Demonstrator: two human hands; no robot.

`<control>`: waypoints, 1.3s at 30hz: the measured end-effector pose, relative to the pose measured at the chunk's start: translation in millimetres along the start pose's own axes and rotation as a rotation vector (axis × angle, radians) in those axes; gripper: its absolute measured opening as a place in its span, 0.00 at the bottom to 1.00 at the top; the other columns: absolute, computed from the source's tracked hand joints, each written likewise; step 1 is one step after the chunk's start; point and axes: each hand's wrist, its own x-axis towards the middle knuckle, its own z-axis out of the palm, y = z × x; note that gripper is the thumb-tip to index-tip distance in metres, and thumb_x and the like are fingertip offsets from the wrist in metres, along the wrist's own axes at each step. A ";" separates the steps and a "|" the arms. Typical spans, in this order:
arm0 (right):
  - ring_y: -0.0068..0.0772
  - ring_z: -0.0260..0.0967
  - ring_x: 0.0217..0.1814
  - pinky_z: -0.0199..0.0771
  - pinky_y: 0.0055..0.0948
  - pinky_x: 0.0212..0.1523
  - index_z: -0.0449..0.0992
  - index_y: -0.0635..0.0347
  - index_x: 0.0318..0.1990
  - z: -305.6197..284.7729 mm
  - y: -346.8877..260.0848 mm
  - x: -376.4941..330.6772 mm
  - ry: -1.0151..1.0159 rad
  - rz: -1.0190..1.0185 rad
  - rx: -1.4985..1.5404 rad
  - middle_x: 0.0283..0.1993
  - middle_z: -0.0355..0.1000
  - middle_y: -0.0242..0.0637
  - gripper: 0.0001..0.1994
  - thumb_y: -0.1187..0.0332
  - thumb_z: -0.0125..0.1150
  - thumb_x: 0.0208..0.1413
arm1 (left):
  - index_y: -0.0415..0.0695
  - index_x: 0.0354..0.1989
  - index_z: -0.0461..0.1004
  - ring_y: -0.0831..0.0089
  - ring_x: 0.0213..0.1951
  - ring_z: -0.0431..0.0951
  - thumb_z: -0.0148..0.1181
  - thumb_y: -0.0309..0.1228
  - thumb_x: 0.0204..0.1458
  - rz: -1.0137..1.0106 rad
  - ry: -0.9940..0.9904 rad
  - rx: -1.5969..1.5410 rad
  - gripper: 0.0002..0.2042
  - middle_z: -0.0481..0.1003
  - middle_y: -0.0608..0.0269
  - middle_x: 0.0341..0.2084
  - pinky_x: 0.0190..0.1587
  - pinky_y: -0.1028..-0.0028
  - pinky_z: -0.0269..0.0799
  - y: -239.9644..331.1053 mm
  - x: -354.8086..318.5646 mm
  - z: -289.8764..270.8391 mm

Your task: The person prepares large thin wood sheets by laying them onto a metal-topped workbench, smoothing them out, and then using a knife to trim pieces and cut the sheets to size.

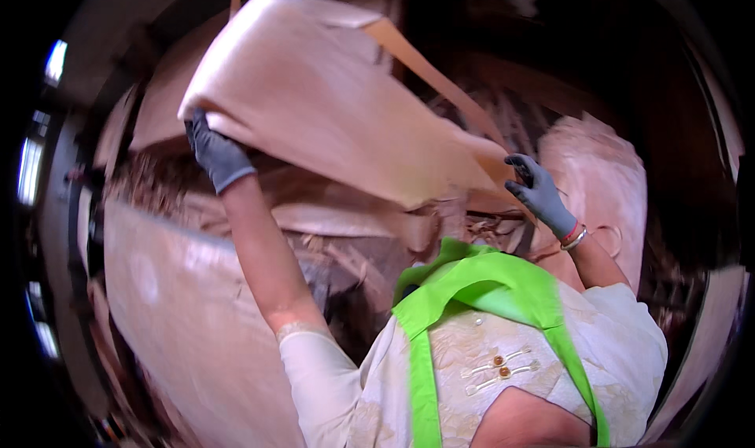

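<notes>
A wide, thin sheet of pale wood veneer stretches across in front of me, bent over at its far left end. My left hand, in a grey glove, grips its near left edge, with the fingertips partly hidden by the sheet. At the sheet's right end is my gloved right hand, its thumb and fingers apart and curved. A narrow veneer strip slants from the sheet's far edge down toward that hand. I cannot tell whether the right fingers touch the strip or the sheet.
Broken veneer scraps lie beneath and around the raised sheet. A large pale veneer stack stands at the left, and another veneer pile with a ragged end is at the right. My green apron hangs close to the scraps.
</notes>
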 end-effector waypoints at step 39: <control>0.31 0.69 0.40 0.69 0.27 0.40 0.55 0.65 0.61 492.1 -301.2 257.8 -1.140 -0.706 0.493 0.41 0.70 0.44 0.41 0.65 0.71 0.39 | 0.44 0.40 0.76 0.63 0.37 0.78 0.54 0.40 0.51 0.308 0.349 1.421 0.15 0.78 0.56 0.34 0.43 0.70 0.74 271.6 164.7 -220.1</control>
